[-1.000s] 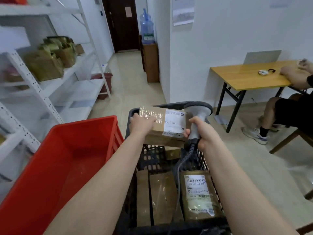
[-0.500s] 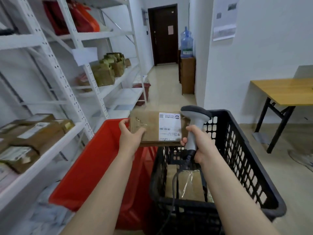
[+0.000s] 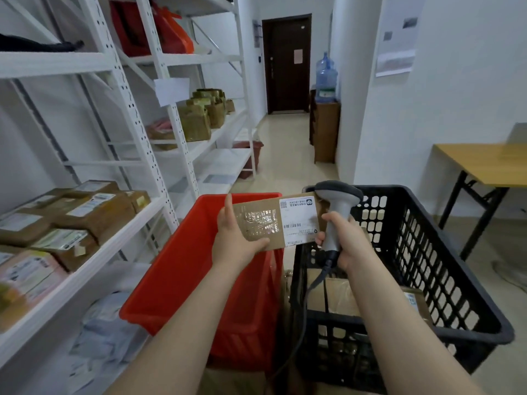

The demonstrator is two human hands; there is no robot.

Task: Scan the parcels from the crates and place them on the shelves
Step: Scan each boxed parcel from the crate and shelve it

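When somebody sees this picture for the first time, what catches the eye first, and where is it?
First, the cardboard parcel with its white label, held at the centre by the left hand, and the grey scanner gripped in the right hand beside it. Below stand a bright red crate, left, and a black crate, right. The white shelves with more parcels fill the left side.
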